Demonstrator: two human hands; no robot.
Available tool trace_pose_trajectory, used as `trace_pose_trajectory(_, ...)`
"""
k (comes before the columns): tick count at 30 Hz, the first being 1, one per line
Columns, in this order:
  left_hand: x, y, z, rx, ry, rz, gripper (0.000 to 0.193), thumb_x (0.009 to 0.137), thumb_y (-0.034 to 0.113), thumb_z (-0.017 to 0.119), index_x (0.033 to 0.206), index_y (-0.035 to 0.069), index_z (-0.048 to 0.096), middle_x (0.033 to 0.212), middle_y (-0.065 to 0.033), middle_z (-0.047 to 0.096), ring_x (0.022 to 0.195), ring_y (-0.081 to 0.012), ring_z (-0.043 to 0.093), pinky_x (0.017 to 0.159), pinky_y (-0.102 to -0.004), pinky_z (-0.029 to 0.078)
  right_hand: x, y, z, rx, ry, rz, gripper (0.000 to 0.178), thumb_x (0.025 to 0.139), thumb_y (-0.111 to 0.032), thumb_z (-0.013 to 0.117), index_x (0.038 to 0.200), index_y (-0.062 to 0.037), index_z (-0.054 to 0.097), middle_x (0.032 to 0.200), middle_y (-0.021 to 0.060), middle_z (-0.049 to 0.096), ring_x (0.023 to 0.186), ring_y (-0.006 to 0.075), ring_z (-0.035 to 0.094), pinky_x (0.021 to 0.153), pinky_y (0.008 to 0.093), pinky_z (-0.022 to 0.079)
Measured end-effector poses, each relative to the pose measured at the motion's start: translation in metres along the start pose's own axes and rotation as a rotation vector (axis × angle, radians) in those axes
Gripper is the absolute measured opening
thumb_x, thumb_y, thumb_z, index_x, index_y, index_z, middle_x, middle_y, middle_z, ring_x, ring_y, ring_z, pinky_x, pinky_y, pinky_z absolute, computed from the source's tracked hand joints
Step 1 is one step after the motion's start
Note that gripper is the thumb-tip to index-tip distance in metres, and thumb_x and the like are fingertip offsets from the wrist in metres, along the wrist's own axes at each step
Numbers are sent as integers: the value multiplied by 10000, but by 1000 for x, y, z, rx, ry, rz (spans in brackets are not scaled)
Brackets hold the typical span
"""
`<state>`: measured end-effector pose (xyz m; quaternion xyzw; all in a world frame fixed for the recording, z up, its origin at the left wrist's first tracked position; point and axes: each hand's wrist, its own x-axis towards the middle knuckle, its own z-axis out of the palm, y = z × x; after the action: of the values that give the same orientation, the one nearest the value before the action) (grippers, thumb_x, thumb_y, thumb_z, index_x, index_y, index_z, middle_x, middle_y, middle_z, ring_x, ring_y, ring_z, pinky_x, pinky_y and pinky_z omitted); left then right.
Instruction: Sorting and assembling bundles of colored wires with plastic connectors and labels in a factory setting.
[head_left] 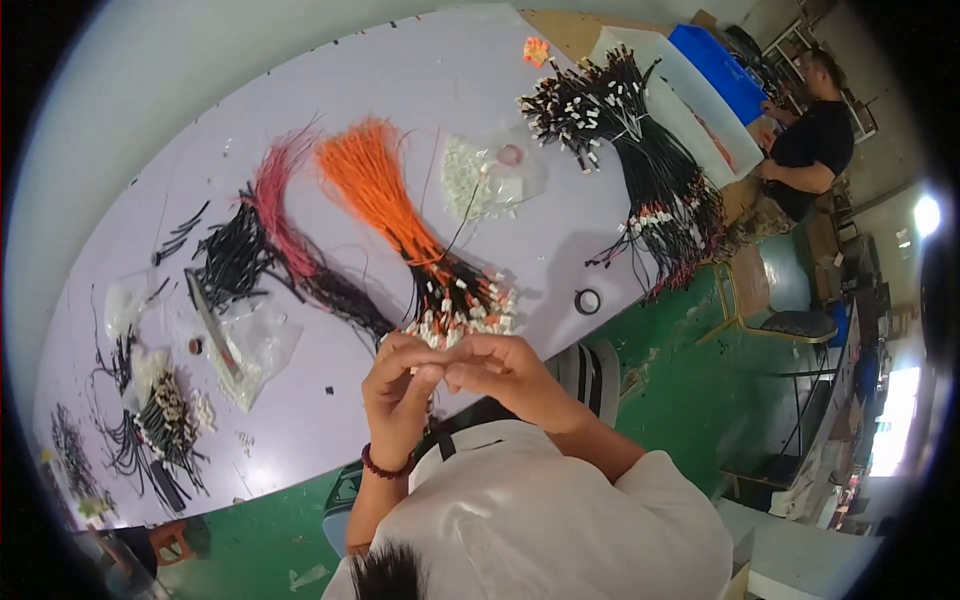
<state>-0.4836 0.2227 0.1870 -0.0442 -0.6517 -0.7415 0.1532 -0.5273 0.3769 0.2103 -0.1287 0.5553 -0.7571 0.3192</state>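
Note:
My left hand (398, 388) and my right hand (508, 376) meet fingertip to fingertip at the table's near edge. Both are closed in a pinch; whatever is between the fingers is too small and covered to name. Just beyond them lies a tied bundle of orange wires (368, 178), whose near end carries black sleeves and many white connectors (458, 322). To its left rests a bundle of pink-red wires (283, 195), its near part dark. A clear bag of small white connectors (468, 183) lies right of the orange wires.
Black tubing pieces (230, 255), a plastic bag (262, 345) and a smaller wire bundle (170, 415) occupy the table's left. A large black wire bundle (665, 165) and black tape roll (578, 302) lie right. Beyond are a white box (655, 75), blue bin (712, 68), person (812, 150) and chair (750, 285).

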Motion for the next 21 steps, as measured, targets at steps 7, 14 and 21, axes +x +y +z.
trace_pose_trajectory(7,81,-75,61,-437,218,-267,143,895,149,573,835,22,554,888,-39,513,816,-131,495,723,-251,403,67,-11,-109,106,11,96,200,895,-148,582,1010,17,586,863,23,601,810,84,567,714,224,462)
trace_pose_trajectory(14,164,-112,88,-453,553,-151,129,943,160,490,896,41,487,962,-41,460,811,-154,577,525,-219,425,142,-23,-245,205,153,153,146,872,-121,571,921,14,598,824,75,624,774,135,575,736,272,454)
trace_pose_trajectory(21,209,-139,88,-336,732,-129,160,972,179,423,921,42,489,936,-35,446,762,-80,546,359,-136,351,225,-47,-303,-32,-137,180,143,859,-119,598,929,5,616,830,58,635,813,121,590,743,259,466)
